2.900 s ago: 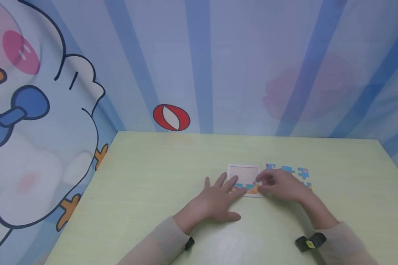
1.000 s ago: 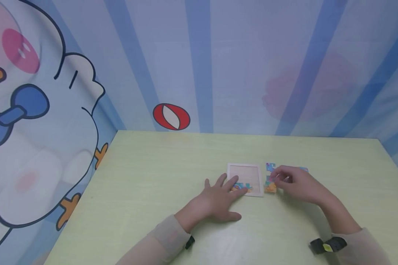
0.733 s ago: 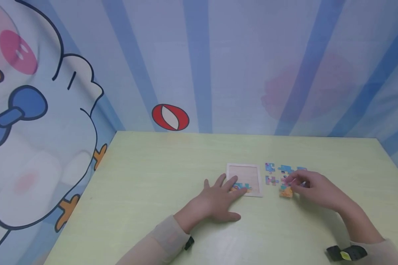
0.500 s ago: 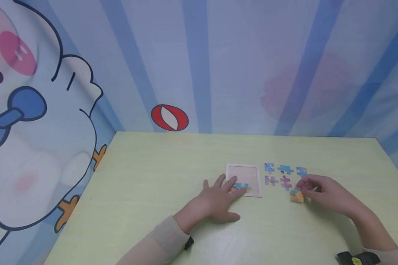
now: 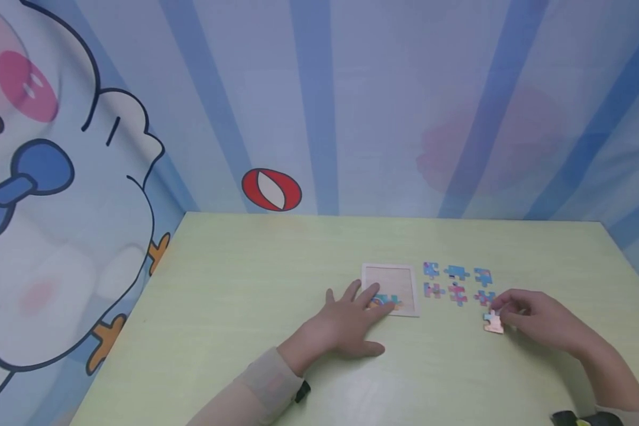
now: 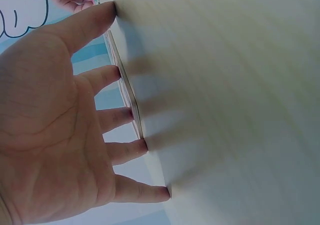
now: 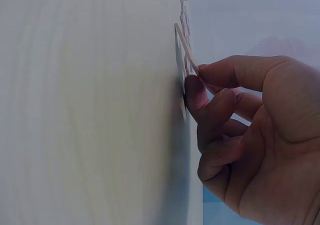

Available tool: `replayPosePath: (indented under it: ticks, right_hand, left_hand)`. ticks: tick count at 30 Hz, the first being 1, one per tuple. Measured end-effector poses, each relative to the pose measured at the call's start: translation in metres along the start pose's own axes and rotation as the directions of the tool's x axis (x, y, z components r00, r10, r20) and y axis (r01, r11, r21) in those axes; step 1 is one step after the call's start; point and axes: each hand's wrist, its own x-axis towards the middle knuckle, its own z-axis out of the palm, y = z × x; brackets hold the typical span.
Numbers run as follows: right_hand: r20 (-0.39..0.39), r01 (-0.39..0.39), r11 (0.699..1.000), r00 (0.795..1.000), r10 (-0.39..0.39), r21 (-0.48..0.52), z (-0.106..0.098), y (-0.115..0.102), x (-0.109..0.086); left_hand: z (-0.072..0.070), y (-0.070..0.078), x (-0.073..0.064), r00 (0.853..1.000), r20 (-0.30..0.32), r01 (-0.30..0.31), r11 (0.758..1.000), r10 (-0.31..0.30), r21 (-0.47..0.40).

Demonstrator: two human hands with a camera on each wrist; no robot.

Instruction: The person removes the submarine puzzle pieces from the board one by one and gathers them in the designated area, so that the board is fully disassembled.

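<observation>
In the head view my left hand (image 5: 346, 325) lies with fingers spread over the lower left of a white puzzle frame (image 5: 416, 290). Fitted puzzle pieces (image 5: 390, 300) show at the frame's bottom edge, partly covered by those fingers. The left wrist view has the same hand's straight fingertips touching the frame's edge and the table. To the right, my right hand (image 5: 545, 319) pinches an orange-and-blue puzzle piece (image 5: 493, 323) between thumb and finger. This piece (image 7: 186, 47) is tilted close over the tabletop in the right wrist view.
Several loose puzzle pieces (image 5: 457, 273) lie in two rows right of the frame, just beyond my right hand. The pale yellow-green table (image 5: 245, 272) ends at a blue striped backdrop (image 5: 383, 118) behind and a cartoon panel (image 5: 85, 225) on the left.
My right hand first worked at the frame's lower right, then carried the puzzle piece out rightward past the loose pieces. Its face now catches light. My left hand has stayed on the frame.
</observation>
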Motion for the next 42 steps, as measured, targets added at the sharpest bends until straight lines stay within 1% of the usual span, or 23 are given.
replayPosePath:
  ticks: [6, 10, 13, 17, 24, 28, 31, 34, 38, 42]
  right_hand:
    - [-0.017, -0.003, 0.999, 1.0, 0.002, -0.038, -0.001, 0.0, -0.001]
    - [-0.051, 0.006, 0.997, 0.999, -0.01, -0.082, -0.002, 0.0, -0.001]
    - [-0.07, 0.013, 0.996, 0.997, -0.019, -0.09, -0.001, -0.002, 0.0]
    - [-0.08, 0.022, 0.997, 0.996, -0.028, -0.074, 0.0, -0.009, 0.003]
    - [-0.071, 0.074, 0.997, 0.995, -0.076, -0.037, 0.007, -0.028, 0.013]
    - [-0.054, 0.065, 0.998, 0.997, -0.063, 0.027, 0.013, -0.04, 0.019]
    - [-0.049, 0.056, 0.997, 0.997, -0.053, 0.051, 0.019, -0.05, 0.025]
    - [-0.057, 0.081, 0.996, 0.995, -0.079, 0.023, 0.026, -0.059, 0.031]
    - [-0.074, 0.144, 0.989, 0.986, -0.146, -0.039, 0.036, -0.071, 0.041]
    - [-0.061, 0.173, 0.983, 0.983, -0.176, -0.057, 0.045, -0.083, 0.049]
  left_hand:
    - [0.0, -0.001, -0.001, 1.0, -0.001, -0.002, 1.0, 0.002, 0.005]
    - [0.0, -0.002, -0.001, 1.0, -0.002, -0.001, 1.0, 0.001, 0.0]
    - [0.0, -0.002, -0.002, 1.0, -0.001, 0.0, 1.0, 0.0, -0.005]
    - [0.001, -0.003, -0.003, 1.0, -0.007, 0.003, 1.0, -0.003, -0.011]
    - [0.002, -0.005, -0.005, 1.0, -0.014, 0.001, 1.0, -0.002, -0.017]
    - [0.002, -0.008, -0.007, 1.0, -0.015, 0.004, 1.0, -0.004, -0.017]
    - [0.003, -0.011, -0.01, 1.0, -0.022, 0.012, 1.0, -0.012, -0.008]
    - [0.003, -0.014, -0.013, 0.999, -0.027, 0.026, 1.0, -0.025, 0.004]
    - [0.002, -0.018, -0.017, 0.999, -0.028, 0.038, 0.999, -0.038, 0.006]
    - [-0.001, -0.021, -0.021, 0.999, -0.023, 0.047, 0.999, -0.048, -0.007]
